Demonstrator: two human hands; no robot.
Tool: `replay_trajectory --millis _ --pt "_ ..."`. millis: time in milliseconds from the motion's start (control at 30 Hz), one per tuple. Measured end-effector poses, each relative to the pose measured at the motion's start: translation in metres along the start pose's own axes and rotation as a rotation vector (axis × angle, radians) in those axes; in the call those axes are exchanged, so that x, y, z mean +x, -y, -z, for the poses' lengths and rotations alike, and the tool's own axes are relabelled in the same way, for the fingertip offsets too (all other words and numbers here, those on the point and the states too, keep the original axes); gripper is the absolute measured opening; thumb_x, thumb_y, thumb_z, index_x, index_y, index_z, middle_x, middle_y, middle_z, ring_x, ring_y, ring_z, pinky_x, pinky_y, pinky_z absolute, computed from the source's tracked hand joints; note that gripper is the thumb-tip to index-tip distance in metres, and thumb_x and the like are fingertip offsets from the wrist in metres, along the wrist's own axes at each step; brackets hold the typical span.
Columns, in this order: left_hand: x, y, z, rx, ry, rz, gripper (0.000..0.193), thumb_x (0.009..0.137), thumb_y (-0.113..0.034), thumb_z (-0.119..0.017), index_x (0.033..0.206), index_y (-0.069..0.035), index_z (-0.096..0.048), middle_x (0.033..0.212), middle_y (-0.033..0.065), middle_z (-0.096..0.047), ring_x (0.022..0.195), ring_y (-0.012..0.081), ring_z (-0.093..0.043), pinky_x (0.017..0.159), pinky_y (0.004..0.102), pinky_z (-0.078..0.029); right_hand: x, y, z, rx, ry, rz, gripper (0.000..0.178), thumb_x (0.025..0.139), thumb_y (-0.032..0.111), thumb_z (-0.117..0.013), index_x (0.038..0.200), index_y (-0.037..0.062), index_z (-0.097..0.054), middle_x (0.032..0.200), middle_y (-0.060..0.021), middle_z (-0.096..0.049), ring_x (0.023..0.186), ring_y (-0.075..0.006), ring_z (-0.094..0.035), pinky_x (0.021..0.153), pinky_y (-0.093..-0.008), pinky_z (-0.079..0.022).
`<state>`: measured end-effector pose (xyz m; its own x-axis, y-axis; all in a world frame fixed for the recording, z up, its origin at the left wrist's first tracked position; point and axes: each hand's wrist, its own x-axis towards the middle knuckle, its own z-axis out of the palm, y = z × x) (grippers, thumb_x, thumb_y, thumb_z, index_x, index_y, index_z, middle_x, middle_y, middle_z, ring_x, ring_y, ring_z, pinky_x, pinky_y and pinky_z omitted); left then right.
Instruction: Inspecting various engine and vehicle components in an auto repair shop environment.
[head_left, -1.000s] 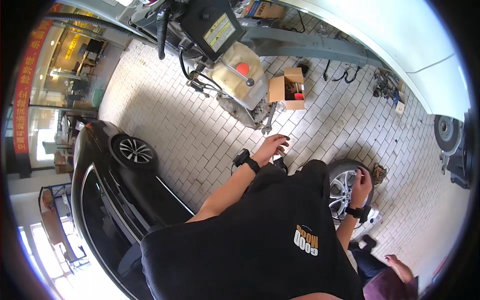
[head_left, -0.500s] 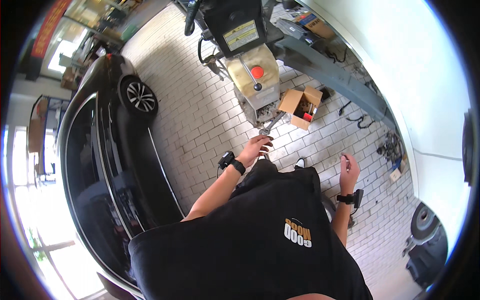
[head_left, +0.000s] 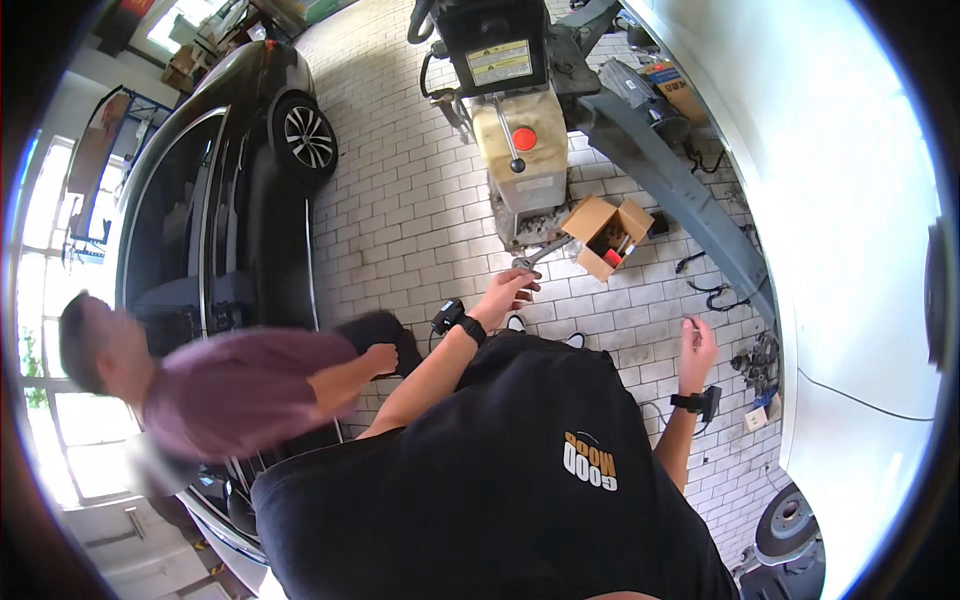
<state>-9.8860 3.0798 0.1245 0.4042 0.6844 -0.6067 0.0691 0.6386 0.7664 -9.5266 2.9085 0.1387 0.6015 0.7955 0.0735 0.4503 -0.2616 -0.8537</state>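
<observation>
My left hand [head_left: 507, 294] is out in front of me with its fingers curled round one end of a metal wrench [head_left: 545, 252]. The wrench's shaft slants away to the right, toward an open cardboard box [head_left: 593, 215] on the floor. Inside that box are a red item [head_left: 612, 258] and several small parts. Over on the right, my right hand [head_left: 698, 352] is held up apart from everything, its fingers curled in; whether it holds something small is hidden. Both wrists wear black straps with small black devices.
A machine with a red button [head_left: 524, 139] and a lever stands ahead, beside a grey lift arm [head_left: 675, 185]. A black car [head_left: 270, 240] is parked on the left. A person in a maroon shirt [head_left: 245, 385] is close on my left. Metal parts [head_left: 757, 362] lie at right.
A person has come into view on the left, beside the car. The view has shifted, so the box and machine appear lower. My left hand still grips the wrench.
</observation>
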Motion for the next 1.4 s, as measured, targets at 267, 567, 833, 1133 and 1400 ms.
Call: replay_trajectory --millis 267,567,833,1133,1400 --pt "0.000 -0.011 -0.014 0.007 0.001 -0.030 0.025 0.098 -0.028 -0.054 0.113 -0.010 -0.063 0.097 0.0001 -0.063 0.082 0.0080 -0.054 0.066 0.0218 -0.041 -0.003 0.010 -0.020 0.024 0.052 0.085 0.018 0.092 0.015 -0.063 0.102 0.0006 -0.067 0.074 -0.0027 -0.057 0.061 -0.0091 -0.044 0.055 -0.0258 -0.037" --pt "0.004 -0.005 -0.004 0.016 0.008 -0.034 0.023 0.097 -0.026 -0.055 0.112 -0.010 -0.063 0.097 0.0007 -0.063 0.082 0.0090 -0.055 0.066 0.0226 -0.042 -0.001 0.006 -0.015 0.090 0.029 0.047 0.018 0.094 0.015 -0.061 0.102 0.0004 -0.067 0.069 0.0056 -0.049 0.059 -0.0041 -0.036 0.052 -0.0227 -0.028" --pt "0.010 -0.009 0.003 -0.005 -0.008 -0.035 0.021 0.097 -0.026 -0.054 0.109 -0.011 -0.063 0.097 0.0006 -0.064 0.083 0.0089 -0.055 0.067 0.0231 -0.042 -0.004 0.008 -0.018 -0.006 0.025 0.073 0.017 0.092 0.015 -0.063 0.101 0.0014 -0.069 0.078 -0.0002 -0.062 0.058 -0.0067 -0.041 0.052 -0.0237 -0.033" --pt "0.013 -0.010 0.011 -0.023 0.000 -0.044 0.021 0.097 -0.027 -0.055 0.109 -0.011 -0.064 0.096 -0.0006 -0.064 0.081 0.0080 -0.055 0.066 0.0223 -0.041 -0.003 0.007 -0.029 0.048 0.019 0.026 0.019 0.092 0.016 -0.063 0.102 0.0007 -0.068 0.078 -0.0025 -0.063 0.060 -0.0083 -0.044 0.054 -0.0245 -0.036" --pt "0.015 -0.016 0.013 -0.026 -0.009 -0.049 0.021 0.097 -0.027 -0.055 0.108 -0.011 -0.064 0.095 -0.0010 -0.065 0.081 0.0078 -0.056 0.064 0.0219 -0.041 0.004 0.010 -0.031 0.030 0.008 0.056 0.018 0.092 0.016 -0.063 0.100 0.0010 -0.069 0.076 -0.0014 -0.061 0.058 -0.0083 -0.042 0.052 -0.0251 -0.035"
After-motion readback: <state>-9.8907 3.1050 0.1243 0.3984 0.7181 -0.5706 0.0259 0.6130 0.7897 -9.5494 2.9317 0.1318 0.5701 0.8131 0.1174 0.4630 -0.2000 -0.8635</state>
